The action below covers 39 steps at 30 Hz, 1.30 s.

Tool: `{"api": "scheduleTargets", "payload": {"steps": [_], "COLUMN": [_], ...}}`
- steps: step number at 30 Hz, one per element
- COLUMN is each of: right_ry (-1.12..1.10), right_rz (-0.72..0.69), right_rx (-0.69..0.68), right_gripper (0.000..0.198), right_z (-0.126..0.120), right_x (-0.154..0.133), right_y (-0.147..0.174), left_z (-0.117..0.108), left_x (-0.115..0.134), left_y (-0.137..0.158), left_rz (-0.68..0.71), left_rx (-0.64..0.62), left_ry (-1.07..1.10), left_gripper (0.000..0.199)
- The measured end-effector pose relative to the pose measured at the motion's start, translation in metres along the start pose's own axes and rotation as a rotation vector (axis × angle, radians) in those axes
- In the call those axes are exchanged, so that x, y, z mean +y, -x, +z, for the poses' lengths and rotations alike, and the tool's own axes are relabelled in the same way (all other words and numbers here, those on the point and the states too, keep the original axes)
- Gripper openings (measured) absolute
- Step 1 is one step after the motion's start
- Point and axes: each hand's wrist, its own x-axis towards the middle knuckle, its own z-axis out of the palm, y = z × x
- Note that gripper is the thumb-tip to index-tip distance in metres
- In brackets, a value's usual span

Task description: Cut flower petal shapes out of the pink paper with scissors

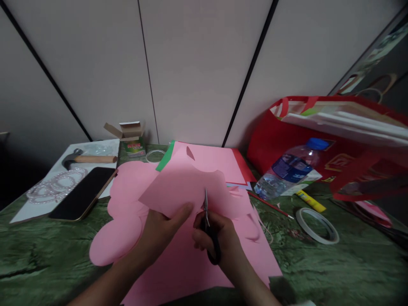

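Observation:
My left hand [164,227] grips the lower edge of a pink paper sheet [181,187], thumb on top and fingers underneath. The sheet is held up at a tilt and has a curved cut along its upper right edge. My right hand [219,238] is closed around the black handles of a pair of scissors [212,244], whose blades point away from me and sit at the paper, right of my left thumb. Below lie rounded pink paper cutouts [117,240] and a large pink sheet [188,276]. My fingers behind the paper are hidden.
On the left are a hammer [95,159], clear beads [57,187], a phone [84,193] and a small open box [134,144]. On the right stand a red bag [267,131], a leaning water bottle [287,170], a yellow glue stick [310,200] and a tape roll [299,216].

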Motion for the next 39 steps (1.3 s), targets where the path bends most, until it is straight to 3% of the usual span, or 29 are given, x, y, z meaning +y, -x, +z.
{"api": "scheduleTargets", "payload": {"steps": [17, 39], "right_ry": [-0.062, -0.042], "right_rz": [0.006, -0.020], "right_rx": [-0.018, -0.041], "right_gripper": [0.013, 0.012], "right_z": [0.0001, -0.0006], "right_x": [0.0002, 0.0015], "right_y": [-0.0002, 0.0017], "left_z": [0.0004, 0.0001], "left_x": [-0.0024, -0.0053], "left_y": [-0.0011, -0.0025], "left_rz": [0.023, -0.006], "left_rx": [-0.005, -0.014], "left_ry": [0.035, 0.038], "left_gripper": [0.013, 0.032]}}
